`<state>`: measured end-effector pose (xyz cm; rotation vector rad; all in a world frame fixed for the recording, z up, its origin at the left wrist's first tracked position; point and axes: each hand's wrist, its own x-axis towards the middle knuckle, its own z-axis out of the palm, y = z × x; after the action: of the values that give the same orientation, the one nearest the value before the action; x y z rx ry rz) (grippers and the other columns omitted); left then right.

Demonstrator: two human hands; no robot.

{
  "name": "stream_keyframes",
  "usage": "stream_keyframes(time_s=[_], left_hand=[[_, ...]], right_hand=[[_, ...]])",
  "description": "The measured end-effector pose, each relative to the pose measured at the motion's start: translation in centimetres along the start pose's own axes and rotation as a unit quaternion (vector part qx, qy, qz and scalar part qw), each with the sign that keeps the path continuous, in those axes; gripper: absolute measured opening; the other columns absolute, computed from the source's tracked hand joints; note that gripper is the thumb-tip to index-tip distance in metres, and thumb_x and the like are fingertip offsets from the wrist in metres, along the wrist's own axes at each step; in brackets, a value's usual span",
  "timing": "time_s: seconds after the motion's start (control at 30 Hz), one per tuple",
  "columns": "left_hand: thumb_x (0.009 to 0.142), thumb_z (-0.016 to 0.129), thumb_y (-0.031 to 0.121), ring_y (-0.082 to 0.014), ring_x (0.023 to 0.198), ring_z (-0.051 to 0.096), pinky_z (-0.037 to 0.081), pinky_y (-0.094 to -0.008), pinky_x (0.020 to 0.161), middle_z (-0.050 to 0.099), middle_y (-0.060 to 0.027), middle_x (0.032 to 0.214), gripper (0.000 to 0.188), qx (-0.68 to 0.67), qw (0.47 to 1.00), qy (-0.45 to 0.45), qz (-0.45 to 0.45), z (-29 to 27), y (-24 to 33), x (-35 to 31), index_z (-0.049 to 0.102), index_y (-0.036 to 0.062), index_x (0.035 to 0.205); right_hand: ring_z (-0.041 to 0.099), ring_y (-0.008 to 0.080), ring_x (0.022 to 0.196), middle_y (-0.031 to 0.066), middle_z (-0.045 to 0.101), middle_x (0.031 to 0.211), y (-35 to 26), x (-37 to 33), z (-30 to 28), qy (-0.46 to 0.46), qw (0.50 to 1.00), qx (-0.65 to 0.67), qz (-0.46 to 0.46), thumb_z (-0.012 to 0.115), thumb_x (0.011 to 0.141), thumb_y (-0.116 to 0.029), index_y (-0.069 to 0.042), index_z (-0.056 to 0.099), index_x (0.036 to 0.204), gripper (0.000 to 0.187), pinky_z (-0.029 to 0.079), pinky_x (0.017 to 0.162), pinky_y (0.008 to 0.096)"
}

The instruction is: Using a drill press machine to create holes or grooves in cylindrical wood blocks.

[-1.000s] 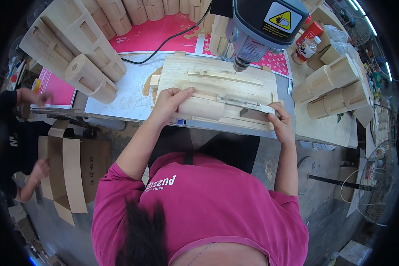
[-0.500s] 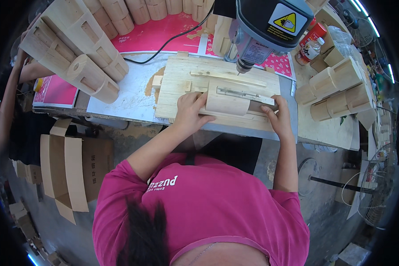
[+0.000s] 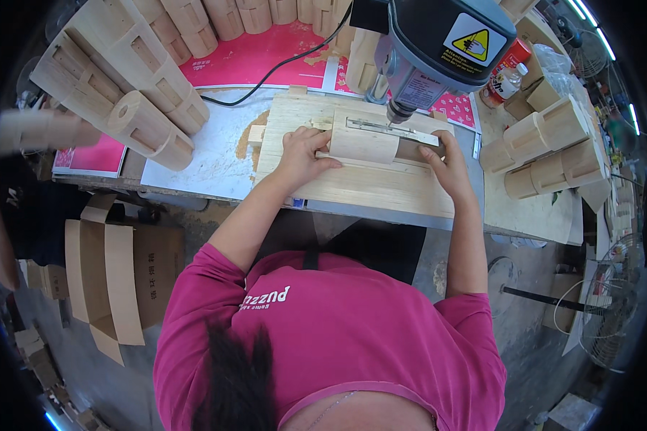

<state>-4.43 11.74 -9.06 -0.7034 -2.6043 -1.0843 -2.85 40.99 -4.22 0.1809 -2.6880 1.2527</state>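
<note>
A pale wooden cylinder [image 3: 363, 147] lies lengthwise on a wooden board [image 3: 381, 188] under the drill press chuck [image 3: 400, 110]. Along its top runs a narrow slotted strip [image 3: 392, 129], whose right end juts past the wood over a dark grey piece [image 3: 410, 150]. My left hand [image 3: 303, 156] closes round the cylinder's left end, thumb toward me and fingers behind. At the other end my right hand [image 3: 447, 167] pinches the strip and the dark piece, thumb in front. The drill tip is just above the strip; whether they touch I cannot tell.
Stacked wooden cylinders stand at the left [image 3: 151, 133] and right [image 3: 546, 147]. A black cable [image 3: 266, 75] crosses the table behind the board. An open carton [image 3: 126, 266] sits on the floor at left. At far left another person moves a blurred wooden piece [image 3: 47, 133].
Both my hands and the cylinder have shifted away from me, up to the drill chuck. At far left, the other person's blurred wooden piece has come into view.
</note>
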Motion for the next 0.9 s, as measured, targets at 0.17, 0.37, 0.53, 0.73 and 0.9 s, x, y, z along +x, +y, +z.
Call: stream_keyframes(time_s=[0.17,0.37,0.53,0.73,0.9], left_hand=[[0.058,0.077,0.029,-0.0164,0.083,0.051,0.028,-0.0341,0.08,0.055,0.0025,0.077,0.051,-0.022,0.999,-0.043,0.0,0.2,-1.3,0.0,0.06,0.0153,0.104],[0.058,0.076,0.03,-0.0162,0.083,0.052,0.028,-0.0345,0.08,0.054,0.0013,0.077,0.047,-0.037,0.998,-0.053,0.02,0.6,-1.8,0.4,0.06,0.0124,0.099],[0.058,0.076,0.029,-0.0166,0.081,0.053,0.029,-0.0343,0.078,0.054,0.0006,0.076,0.047,-0.029,0.998,-0.045,0.023,0.7,-1.7,0.2,0.06,0.0115,0.099],[0.058,0.076,0.028,-0.0165,0.081,0.053,0.028,-0.0341,0.078,0.054,0.0011,0.075,0.048,-0.025,0.999,-0.044,0.02,0.0,-1.1,0.0,0.06,0.0118,0.1],[0.059,0.076,0.028,-0.0168,0.082,0.053,0.028,-0.0342,0.078,0.054,0.0011,0.075,0.049,-0.004,0.998,-0.052,0.025,-0.1,-0.9,0.3,0.06,0.0131,0.103]], right_hand=[[0.051,0.021,0.095,0.0092,0.053,0.101,-3.0,3.2,-4.9,0.138,0.96,-0.071,-0.234,0.061,0.081,-0.015,-0.006,0.048,0.112,0.035,0.04,0.082,0.0317],[0.055,0.0197,0.081,0.0098,0.059,0.088,-15.3,8.5,-10.5,0.231,0.967,0.022,-0.105,0.045,0.091,-0.03,-0.003,0.055,0.106,0.032,0.042,0.074,0.028],[0.057,0.0175,0.077,0.0113,0.06,0.084,-13.6,8.8,-9.8,0.26,0.927,-0.182,-0.201,0.045,0.091,-0.028,-0.004,0.058,0.102,0.029,0.043,0.07,0.026],[0.049,0.0248,0.051,0.0148,0.046,0.057,-13.8,-0.3,-5.2,0.313,0.908,-0.154,-0.232,0.052,0.085,-0.01,0.001,0.058,0.08,0.013,0.037,0.049,0.0305],[0.048,0.0204,0.051,0.0104,0.049,0.06,-9.1,-2.9,-0.9,0.289,0.931,-0.072,-0.208,0.05,0.084,-0.002,0.002,0.06,0.093,0.015,0.039,0.052,0.0282]])
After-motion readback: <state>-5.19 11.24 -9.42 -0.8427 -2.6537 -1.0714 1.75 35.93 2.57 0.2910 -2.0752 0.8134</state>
